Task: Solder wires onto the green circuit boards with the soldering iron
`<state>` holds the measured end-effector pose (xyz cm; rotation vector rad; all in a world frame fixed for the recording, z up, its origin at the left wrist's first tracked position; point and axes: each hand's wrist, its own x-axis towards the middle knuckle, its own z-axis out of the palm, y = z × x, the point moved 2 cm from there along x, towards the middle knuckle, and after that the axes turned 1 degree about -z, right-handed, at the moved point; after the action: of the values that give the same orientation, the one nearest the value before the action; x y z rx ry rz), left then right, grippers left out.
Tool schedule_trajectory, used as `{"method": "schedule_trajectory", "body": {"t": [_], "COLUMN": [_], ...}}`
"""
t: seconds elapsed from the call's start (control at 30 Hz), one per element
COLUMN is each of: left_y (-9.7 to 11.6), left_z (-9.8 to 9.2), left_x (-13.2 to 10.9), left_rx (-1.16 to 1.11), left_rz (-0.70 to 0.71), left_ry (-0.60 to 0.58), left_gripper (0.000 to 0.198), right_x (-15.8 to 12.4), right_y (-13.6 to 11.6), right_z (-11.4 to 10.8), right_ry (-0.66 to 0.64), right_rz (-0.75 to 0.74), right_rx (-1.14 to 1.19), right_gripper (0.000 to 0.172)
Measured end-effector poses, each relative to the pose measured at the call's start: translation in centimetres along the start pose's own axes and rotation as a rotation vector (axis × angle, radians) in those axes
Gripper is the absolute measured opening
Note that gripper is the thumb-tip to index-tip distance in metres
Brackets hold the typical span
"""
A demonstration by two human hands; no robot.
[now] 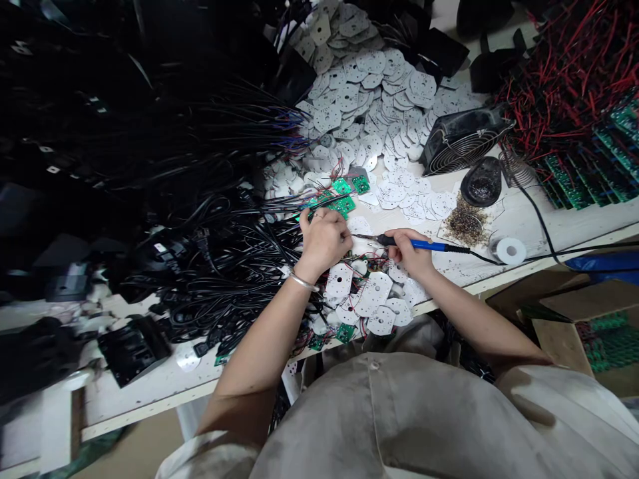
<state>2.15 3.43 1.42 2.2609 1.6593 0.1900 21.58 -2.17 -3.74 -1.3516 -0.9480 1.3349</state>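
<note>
Soldering iron [372, 237] held in right hand [410, 254], fingers [397, 247] closed round blue handle [428, 245]; left hand [323, 243] pinched shut, hold unclear, above white circuit boards [374, 294] on table [519, 226].

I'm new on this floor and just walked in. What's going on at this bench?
A person holds a blue-handled soldering iron in their right hand, its tip close to their left hand, which sits just below green circuit boards. White perforated discs and black power cords are heaped around them, with a caged fan and a white spool further along the bench.
</note>
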Motion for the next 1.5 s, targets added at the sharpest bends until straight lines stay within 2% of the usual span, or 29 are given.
{"method": "schedule_trajectory", "body": {"t": [0.27, 0.47, 0.7, 0.87, 0.97, 1.07, 1.2, 1.27, 1.37, 1.5], "left_y": [0.1, 0.3, 0.2, 0.2, -0.3, -1.2, -2.0, -2.0, -1.9, -2.1], "left_z": [0.0, -0.3, -0.3, -0.5, -1.0, -1.8, -2.3, -2.2, -2.0, -2.4], "left_x": [0.0, 0.0, 0.0, -0.1, -0.5, -0.8, -1.0, -1.0, -1.1, -1.9], "left_rx": [0.009, 0.003, 0.012, 0.026, 0.026, 0.091, 0.211, 0.241, 0.238, 0.102], "left_rz": [-0.009, -0.020, -0.015, 0.016, 0.070, 0.098, 0.131, 0.154, 0.178, 0.198], "left_ry": [-0.014, -0.044, -0.036, -0.073, -0.078, -0.057, -0.043, -0.051, -0.045, 0.048], "left_gripper": [0.016, 0.016, 0.017, 0.015, 0.019, 0.027, 0.028, 0.027, 0.024, 0.028], "right_x": [0.1, 0.2, 0.3, 0.4, 0.1, 0.2, 2.3, 4.0, 6.2, 7.4], "right_y": [0.3, 0.3, 0.1, 0.6, -0.2, -2.5, -5.6, -5.9, -5.1, -3.7], "right_z": [0.0, 0.0, 0.0, -0.2, -0.7, -1.8, -3.2, -3.6, -3.3, -2.3], "right_ry": [-0.005, 0.093, 0.062, 0.084, 0.132, 0.134, 0.008, -0.031, -0.066, -0.025], "right_rz": [-0.010, 0.032, 0.026, -0.047, -0.184, -0.424, -0.695, -0.738, -0.736, -0.719], "right_rx": [-0.002, 0.111, 0.102, 0.143, 0.119, -0.029, -0.516, -0.709, -0.918, -1.125], "right_gripper": [0.048, 0.045, 0.044, 0.044, 0.042, 0.035, 0.033, 0.036, 0.041, 0.042]}}
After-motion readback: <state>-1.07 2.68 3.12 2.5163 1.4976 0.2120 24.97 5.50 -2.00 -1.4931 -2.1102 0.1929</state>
